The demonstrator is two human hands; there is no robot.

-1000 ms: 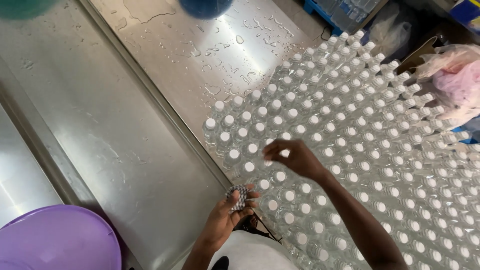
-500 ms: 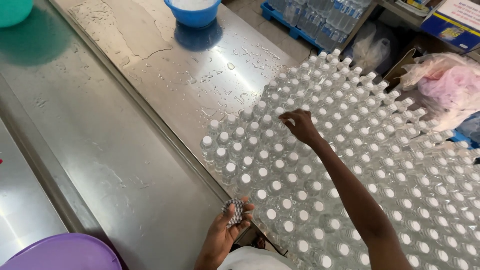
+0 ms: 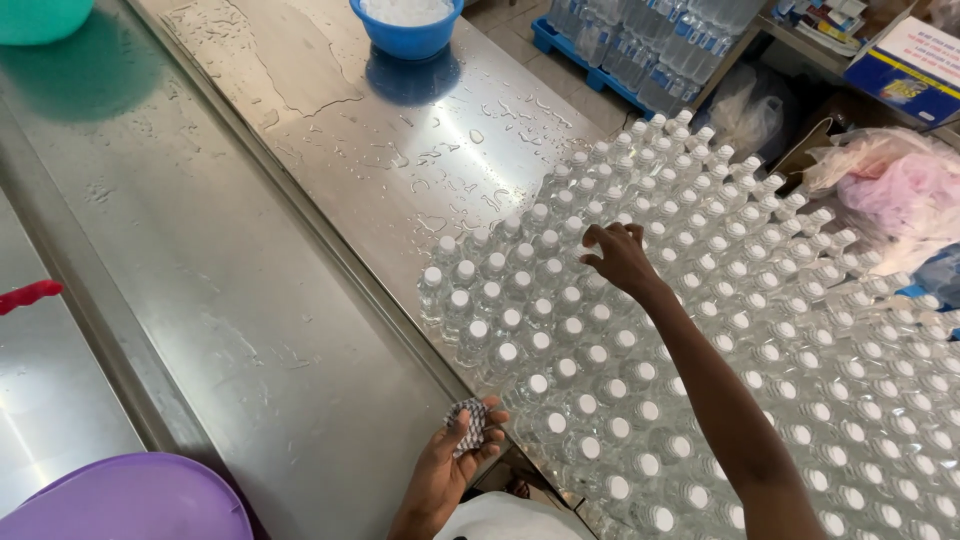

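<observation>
Over the bottle block, right hand [image 3: 622, 257] has fingers curled down onto white caps of the clear bottles [image 3: 700, 330]. Left hand [image 3: 455, 462] cups a small patterned wad [image 3: 468, 427] by the steel table [image 3: 240, 280] edge; blue bowl [image 3: 408, 24] far end.

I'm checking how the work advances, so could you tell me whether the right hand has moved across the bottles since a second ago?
Yes. The right hand has reached farther out over the capped bottles, away from the person.
</observation>
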